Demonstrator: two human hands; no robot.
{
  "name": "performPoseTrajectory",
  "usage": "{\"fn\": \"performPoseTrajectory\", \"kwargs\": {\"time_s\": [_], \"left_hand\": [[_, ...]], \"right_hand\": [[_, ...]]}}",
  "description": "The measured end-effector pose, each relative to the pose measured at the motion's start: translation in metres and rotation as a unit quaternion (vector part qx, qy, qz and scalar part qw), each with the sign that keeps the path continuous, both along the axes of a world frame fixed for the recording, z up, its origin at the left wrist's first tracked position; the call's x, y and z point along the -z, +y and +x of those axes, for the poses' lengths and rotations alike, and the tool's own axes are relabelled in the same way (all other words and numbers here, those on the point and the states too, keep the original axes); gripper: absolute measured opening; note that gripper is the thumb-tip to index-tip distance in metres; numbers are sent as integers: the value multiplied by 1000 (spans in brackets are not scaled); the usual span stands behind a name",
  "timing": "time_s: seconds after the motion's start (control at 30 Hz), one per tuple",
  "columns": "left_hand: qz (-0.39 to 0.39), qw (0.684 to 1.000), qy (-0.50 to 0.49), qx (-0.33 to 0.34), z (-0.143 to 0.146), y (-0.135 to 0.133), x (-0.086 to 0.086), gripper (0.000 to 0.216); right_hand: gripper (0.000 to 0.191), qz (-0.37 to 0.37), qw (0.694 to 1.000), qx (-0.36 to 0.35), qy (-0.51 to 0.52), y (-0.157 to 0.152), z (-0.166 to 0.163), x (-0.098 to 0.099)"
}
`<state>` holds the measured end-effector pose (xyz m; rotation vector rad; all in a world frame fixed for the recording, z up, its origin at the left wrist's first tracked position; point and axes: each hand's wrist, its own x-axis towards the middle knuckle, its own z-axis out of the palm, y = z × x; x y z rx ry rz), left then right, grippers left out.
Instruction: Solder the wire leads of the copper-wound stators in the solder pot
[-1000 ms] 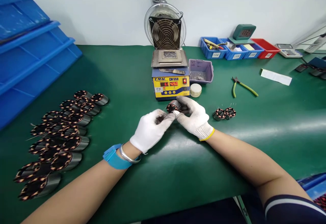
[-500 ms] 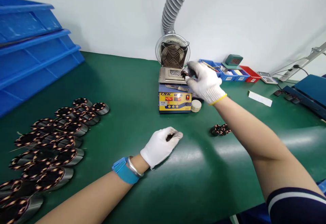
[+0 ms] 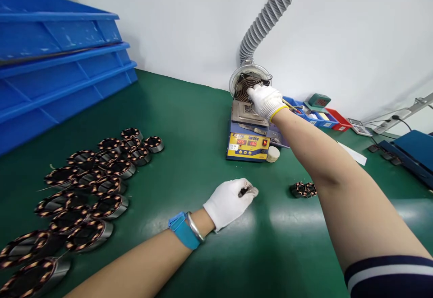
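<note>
My left hand (image 3: 232,202), in a white glove with dirty fingertips, rests on the green table with thumb and fingers pinched together. Nothing shows in its grip. My right hand (image 3: 265,99), also gloved, reaches over the solder pot (image 3: 248,146) in front of the round fan grille (image 3: 245,91). Its fingers are closed and turned away from me. The small wound motor stator seen in them a moment ago is hidden behind the glove. Two small stators (image 3: 303,190) stand on the table below my right forearm.
Rows of larger wound stators (image 3: 108,185) cover the table's left side, before stacked blue crates (image 3: 64,81). A grey duct hose (image 3: 267,16) rises behind the pot. Beside the pot sits a round pale pad (image 3: 273,154). Small bins (image 3: 340,119) and a clock (image 3: 320,100) line the wall.
My right hand has moved forward over the pot towards the grille, hiding the stator it held. The view has shifted, so everything sits differently in the frame. My left hand keeps its pinched pose.
</note>
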<state>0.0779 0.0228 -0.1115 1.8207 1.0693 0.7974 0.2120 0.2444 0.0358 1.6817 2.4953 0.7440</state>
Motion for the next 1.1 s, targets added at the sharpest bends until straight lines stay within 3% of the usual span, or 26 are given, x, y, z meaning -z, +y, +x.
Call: {"fn": "performPoseTrajectory", "kwargs": {"time_s": [0.17,0.3,0.43,0.57,0.67,0.8,0.9,1.0,1.1], "left_hand": [[3,1000,3,0,-1,0,-2,20],[-7,1000,-11,-4,-1,0,-3,20],[-46,994,-81,-58,2,4,0,23],[-70,973,-169,-144,4,10,4,44],[-28,965,-187,-182,2,13,5,50],[68,966,-130,-212,-2,13,6,49],[92,965,-109,-219,-6,12,8,52],[101,966,-114,-210,-9,10,11,56],[113,970,-130,-169,-10,9,11,53]], "right_hand": [[36,2,1000,0,-10,1,-2,4],[38,3,1000,4,10,-4,-4,-4],[40,14,995,8,95,-16,0,-22],[36,8,971,2,239,-48,7,-25],[35,-37,935,-22,352,-81,7,-5],[53,-136,873,-39,467,-129,0,44],[53,-205,832,-49,513,-160,-6,73],[38,-328,764,-51,553,-178,-5,82],[36,-439,677,11,591,-181,1,77]]}}
